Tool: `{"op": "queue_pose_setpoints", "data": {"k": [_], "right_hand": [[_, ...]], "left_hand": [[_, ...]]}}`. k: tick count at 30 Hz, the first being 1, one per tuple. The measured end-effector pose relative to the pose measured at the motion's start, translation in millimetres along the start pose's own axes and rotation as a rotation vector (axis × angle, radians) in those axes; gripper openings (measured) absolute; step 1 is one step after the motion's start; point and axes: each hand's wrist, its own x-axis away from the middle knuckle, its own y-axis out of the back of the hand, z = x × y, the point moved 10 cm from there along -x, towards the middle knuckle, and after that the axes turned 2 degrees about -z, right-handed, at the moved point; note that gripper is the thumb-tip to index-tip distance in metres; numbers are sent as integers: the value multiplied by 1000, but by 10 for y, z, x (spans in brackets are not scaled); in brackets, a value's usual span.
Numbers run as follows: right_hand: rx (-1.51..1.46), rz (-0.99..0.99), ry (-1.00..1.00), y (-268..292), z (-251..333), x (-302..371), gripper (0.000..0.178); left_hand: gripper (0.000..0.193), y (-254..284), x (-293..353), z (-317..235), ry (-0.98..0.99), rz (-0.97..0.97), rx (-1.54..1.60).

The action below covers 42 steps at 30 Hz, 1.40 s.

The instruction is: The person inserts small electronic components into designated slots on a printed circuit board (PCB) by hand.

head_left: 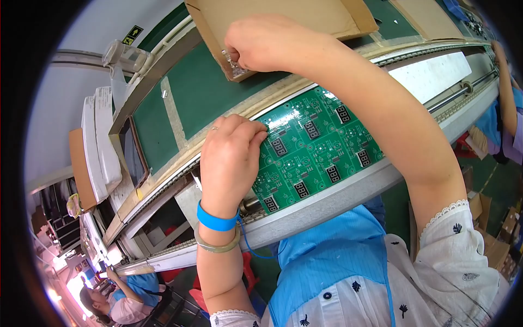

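A green circuit board point(321, 143) with several black three-digit displays lies on the conveyor rails in front of me. At its upper left corner is my left hand point(231, 147), thumb and fingers pressed together; what they pinch, if anything, is hidden. A blue wrist strap point(217, 220) with a cord and a pale bangle circle that wrist. My right hand point(261, 44) reaches across the board into a shallow cardboard box point(297, 12). Its fingers curl closed at the box's near left corner, among small clear and silvery parts point(235, 67). Whatever sits in those fingertips is too small to name.
A green work surface point(201, 103) with tape strips runs behind the rail, and a small loose part point(164, 94) lies on it. White foam pieces point(101, 144) stand at the left. Another person point(125, 297) sits lower left; a co-worker's arm point(505, 90) shows at the far right.
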Motion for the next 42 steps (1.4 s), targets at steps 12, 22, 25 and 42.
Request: {"op": "queue_pose_setpoints", "data": {"k": [12,22,25,42], "right_hand": [[17,7,-36,21,2,8,15],[-85,-55,-32,90,-125,39,15],[-477,-204,101,243,-180,204,14],[-1143,77,-196,80,-428,1128,17]], "left_hand": [[6,-30,-6,53,81,15,31],[9,14,-24,-9,33,-17,12],[9,23,-5,-1,34,-43,18],[5,43,15,-68,-16,-1,-35]]}}
